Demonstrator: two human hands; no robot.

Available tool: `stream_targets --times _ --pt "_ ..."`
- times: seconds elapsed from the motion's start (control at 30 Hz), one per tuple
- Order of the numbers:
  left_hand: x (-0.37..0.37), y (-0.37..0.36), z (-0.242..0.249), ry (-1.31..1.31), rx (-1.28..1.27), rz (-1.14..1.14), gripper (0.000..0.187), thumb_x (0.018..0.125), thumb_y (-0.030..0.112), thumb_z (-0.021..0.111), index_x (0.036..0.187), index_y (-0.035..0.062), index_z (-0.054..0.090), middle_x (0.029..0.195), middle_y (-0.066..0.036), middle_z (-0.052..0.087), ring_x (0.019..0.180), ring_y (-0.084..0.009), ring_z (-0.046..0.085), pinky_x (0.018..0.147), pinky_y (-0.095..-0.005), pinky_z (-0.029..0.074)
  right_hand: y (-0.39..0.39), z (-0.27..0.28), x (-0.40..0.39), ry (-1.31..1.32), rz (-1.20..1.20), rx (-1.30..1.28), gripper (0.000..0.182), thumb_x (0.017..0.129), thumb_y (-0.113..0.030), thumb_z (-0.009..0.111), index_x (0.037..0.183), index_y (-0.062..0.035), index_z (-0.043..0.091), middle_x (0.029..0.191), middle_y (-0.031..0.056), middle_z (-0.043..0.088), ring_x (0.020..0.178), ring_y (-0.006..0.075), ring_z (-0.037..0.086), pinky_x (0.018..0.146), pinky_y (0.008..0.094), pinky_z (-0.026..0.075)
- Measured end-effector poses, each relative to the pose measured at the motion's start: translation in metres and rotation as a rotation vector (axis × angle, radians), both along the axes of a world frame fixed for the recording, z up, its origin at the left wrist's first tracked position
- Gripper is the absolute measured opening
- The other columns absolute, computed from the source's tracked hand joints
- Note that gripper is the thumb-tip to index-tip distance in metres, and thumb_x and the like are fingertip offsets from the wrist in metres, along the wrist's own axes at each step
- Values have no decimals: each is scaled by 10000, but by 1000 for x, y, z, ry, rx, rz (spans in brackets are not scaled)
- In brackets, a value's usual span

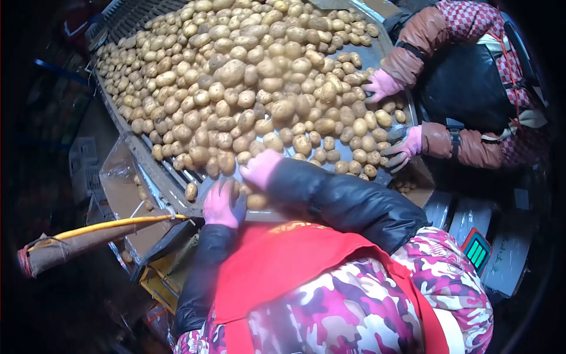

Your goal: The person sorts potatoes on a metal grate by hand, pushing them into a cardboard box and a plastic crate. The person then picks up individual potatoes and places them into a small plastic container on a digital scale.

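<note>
My left hand (223, 203), in a pink glove with grey on it, rests at the near rim of the sorting table (178, 202). Its fingers point away from me, slightly apart, beside a few potatoes. My right hand (261, 169), also gloved in pink, reaches in over the near edge of the potato pile (230, 74). Its fingers curl down among the potatoes, and I cannot tell what is in them. Between my hands and the rim lies a single potato (257, 202). Another potato (191, 191) sits left of my left hand.
Across on the right, a co-worker's two gloved hands (383, 84) touch potatoes at the table's side. Cardboard boxes (121, 171) stand below the left edge. A pole with a yellow cord (106, 228) sticks out left. A device with a green display (476, 252) is at lower right.
</note>
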State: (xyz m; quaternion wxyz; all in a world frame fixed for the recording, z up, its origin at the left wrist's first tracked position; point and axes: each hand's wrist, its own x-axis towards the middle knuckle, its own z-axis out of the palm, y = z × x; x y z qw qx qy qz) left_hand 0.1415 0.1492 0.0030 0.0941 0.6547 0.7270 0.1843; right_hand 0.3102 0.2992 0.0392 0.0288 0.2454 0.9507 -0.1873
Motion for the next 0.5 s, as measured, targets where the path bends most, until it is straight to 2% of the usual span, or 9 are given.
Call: stream_targets --times 0.07,0.1,0.17,0.2,0.23,0.3,0.37,0.43,0.5 --pt "-2 1 -7 -33 47 -12 600 875 323 759 1402 79 611 1393 -235 588 1286 -439 559 1088 -523 460 -3 16 46 246 -1 7 405 764 -257 787 1093 -69 641 863 122 722 846 330 747 717 459 589" --pt "1 5 -7 -29 83 -29 607 874 328 758 1407 81 607 1401 -239 578 1298 -441 545 1098 -535 444 -6 49 65 194 -125 -198 299 787 -72 701 1072 -25 622 875 159 691 849 378 703 750 492 556" --pt "12 15 -4 -22 158 -68 621 872 338 756 1416 84 600 1417 -246 559 1323 -445 517 1118 -558 413 -13 48 117 314 -212 -98 242 850 -85 668 1075 -8 619 833 184 665 836 394 692 734 503 547" --pt "19 25 6 -11 159 -205 625 873 331 745 1415 59 590 1426 -249 538 1340 -442 492 1131 -584 378 -13 60 144 245 -285 4 371 892 -267 729 1198 -84 628 854 180 703 798 406 710 678 513 557" --pt "33 45 33 -45 162 -347 597 886 326 727 1395 47 588 1421 -238 540 1341 -436 492 1129 -576 383 -18 56 173 287 -381 2 431 875 -266 749 1249 -85 632 876 183 701 809 412 697 697 515 547" --pt "60 86 45 -63 166 -510 559 895 347 728 1354 54 598 1414 -230 543 1355 -431 482 1121 -616 379 -36 72 219 296 -536 163 531 852 -285 775 1318 -70 638 935 177 719 887 388 707 761 492 554" --pt "92 120 73 31 134 -580 538 907 289 714 1398 102 599 1458 -167 558 1364 -426 490 1136 -638 361 -50 63 265 156 -675 208 546 834 -270 774 1328 -79 641 953 177 728 889 387 710 767 498 554" --pt "100 157 56 156 179 -667 559 908 293 689 1430 132 576 1467 -134 554 1393 -405 472 1148 -689 326 -68 47 305 0 -797 237 547 829 -262 774 1335 -108 634 954 184 724 896 399 704 790 503 554" --pt "98 190 45 273 249 -690 555 879 279 701 1410 158 590 1405 -130 578 1374 -396 489 1161 -713 309 -81 41 326 -339 -918 95 492 889 -282 738 1340 -123 627 1032 204 722 942 414 703 828 521 556"
